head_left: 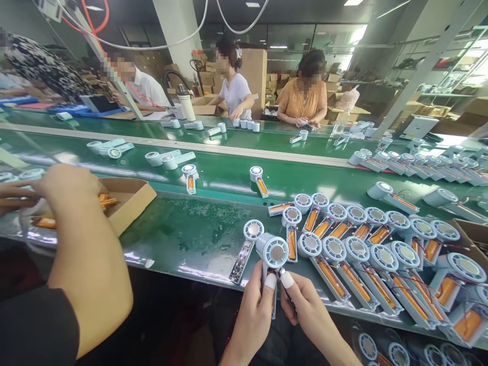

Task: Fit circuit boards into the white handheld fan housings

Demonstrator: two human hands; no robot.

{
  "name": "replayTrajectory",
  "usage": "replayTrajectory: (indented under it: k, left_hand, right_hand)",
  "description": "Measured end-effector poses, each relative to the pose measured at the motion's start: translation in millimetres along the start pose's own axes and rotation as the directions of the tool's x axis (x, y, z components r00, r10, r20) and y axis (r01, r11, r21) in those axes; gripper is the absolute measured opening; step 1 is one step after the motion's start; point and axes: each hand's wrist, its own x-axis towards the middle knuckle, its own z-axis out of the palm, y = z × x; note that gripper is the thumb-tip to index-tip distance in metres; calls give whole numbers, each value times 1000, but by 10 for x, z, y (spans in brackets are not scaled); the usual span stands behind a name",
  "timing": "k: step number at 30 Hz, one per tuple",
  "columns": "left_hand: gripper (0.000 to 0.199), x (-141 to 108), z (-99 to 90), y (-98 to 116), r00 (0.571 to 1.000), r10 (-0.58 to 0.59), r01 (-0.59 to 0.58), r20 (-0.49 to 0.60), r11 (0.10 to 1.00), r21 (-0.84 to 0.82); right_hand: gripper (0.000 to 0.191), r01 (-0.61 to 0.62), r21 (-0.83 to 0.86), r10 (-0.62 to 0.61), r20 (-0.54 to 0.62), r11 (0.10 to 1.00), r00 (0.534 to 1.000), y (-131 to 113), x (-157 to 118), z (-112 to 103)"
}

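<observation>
My left hand [253, 305] is closed around the handle of a light blue handheld fan [276, 251], its round head tilted up towards me. Close against the fan's neck, my right hand [305, 302] pinches a narrow dark strip that looks like a circuit board [293, 304], mostly hidden by the fingers. White covers sit on both thumb tips. Just beyond my left hand lies another fan [253, 231] with a green-black circuit board [241, 262] showing in its handle. To the right, several open-handled fans [335, 249] hold orange batteries with thin red wires.
A co-worker's arm [87, 244] reaches in from the left beside a cardboard box [133, 201] with orange batteries. Single fans lie on the green conveyor belt [224, 173]. Several people sit across the line. More fans [396, 351] are stacked below the table edge at right.
</observation>
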Motion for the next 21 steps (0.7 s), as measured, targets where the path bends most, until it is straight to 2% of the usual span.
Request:
replayTrajectory:
  k: [4, 7, 11, 14, 16, 18, 21]
  left_hand:
    - [64, 6, 26, -38, 991, -120, 121, -52, 993, 7]
    - [59, 22, 30, -25, 990, -115, 116, -86, 993, 11]
    - [59, 26, 34, 23, 988, -142, 142, -60, 990, -17]
    - [55, 14, 25, 65, 988, -154, 154, 5, 986, -68]
    - [49, 8, 14, 93, 992, -120, 122, 23, 989, -83]
    - [44, 9, 7, 119, 996, -86, 86, 3, 993, -80]
    - [43, 16, 22, 149, 993, -116, 115, -13, 990, -76]
  right_hand:
    - [42, 73, -132, -88, -115, 989, 989, 89, -77, 61]
    - [45, 133, -324, -205, -199, 937, 958, 169, -165, 121]
    - [43, 184, -418, -314, -266, 890, 911, 249, -213, 144]
    - [43, 192, -440, -325, -251, 877, 912, 257, -194, 94]
    - [43, 224, -472, -359, -219, 853, 907, 245, -180, 54]
    - [45, 300, -538, -453, -175, 788, 874, 240, -176, 25]
    - [52, 414, -659, -607, -82, 628, 791, 283, -191, 14]
